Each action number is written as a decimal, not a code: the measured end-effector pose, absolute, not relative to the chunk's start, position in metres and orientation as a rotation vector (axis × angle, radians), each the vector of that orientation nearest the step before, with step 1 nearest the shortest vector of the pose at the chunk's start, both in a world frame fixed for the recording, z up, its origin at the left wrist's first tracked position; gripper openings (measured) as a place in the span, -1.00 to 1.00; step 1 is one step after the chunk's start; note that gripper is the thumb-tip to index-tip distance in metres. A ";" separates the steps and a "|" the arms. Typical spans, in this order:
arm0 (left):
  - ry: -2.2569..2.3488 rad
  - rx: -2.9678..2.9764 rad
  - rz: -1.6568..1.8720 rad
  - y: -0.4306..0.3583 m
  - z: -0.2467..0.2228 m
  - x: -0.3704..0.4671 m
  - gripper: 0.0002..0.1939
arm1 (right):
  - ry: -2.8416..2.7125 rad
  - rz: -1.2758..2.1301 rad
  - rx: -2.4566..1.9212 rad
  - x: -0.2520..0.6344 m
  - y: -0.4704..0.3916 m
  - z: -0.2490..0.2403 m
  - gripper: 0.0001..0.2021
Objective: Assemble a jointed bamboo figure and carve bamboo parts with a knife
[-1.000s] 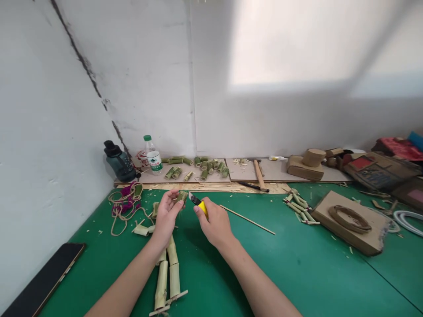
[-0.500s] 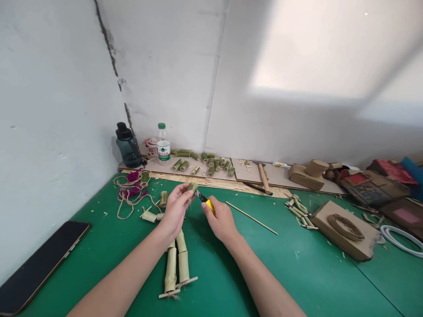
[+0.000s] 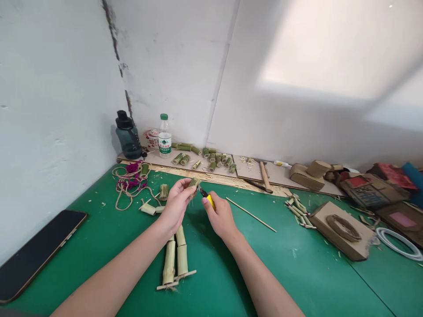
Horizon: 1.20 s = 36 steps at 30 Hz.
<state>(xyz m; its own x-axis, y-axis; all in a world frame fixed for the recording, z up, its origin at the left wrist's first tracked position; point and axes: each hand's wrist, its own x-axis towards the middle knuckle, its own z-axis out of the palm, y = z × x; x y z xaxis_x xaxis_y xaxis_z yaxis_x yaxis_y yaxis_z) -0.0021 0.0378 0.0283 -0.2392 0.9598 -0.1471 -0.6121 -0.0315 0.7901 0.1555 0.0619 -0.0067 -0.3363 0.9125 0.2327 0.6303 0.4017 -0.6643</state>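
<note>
My left hand [image 3: 177, 203] is closed round a short bamboo piece [image 3: 194, 182] with frayed fibres, held above the green table [image 3: 284, 273]. In my right hand [image 3: 218, 214] is a yellow and black utility knife [image 3: 209, 199], its blade end at the right side of the piece. Below my left wrist lie jointed bamboo tubes [image 3: 169, 260] with thin sticks across their near ends; their far part is hidden by the hand. To the left of that hand stands another bamboo piece [image 3: 164, 192], near a pale cut tube [image 3: 148, 208].
Along the wall a board holds several bamboo pieces [image 3: 212, 166], a water bottle [image 3: 165, 143], a dark jug [image 3: 128, 138] and a hammer [image 3: 265, 176]. A phone [image 3: 39, 251] lies left, purple yarn [image 3: 134, 176] behind it. Right are a thin stick [image 3: 251, 214] and a cardboard block [image 3: 343, 231].
The view has shifted slightly, so most of the scene sits a little higher. Both hands keep their hold on the bamboo piece and the knife, almost unmoved relative to each other.
</note>
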 end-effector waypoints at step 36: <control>0.952 0.521 1.556 0.039 0.018 0.000 -0.75 | -2.227 0.668 -1.329 0.152 0.058 0.001 -0.71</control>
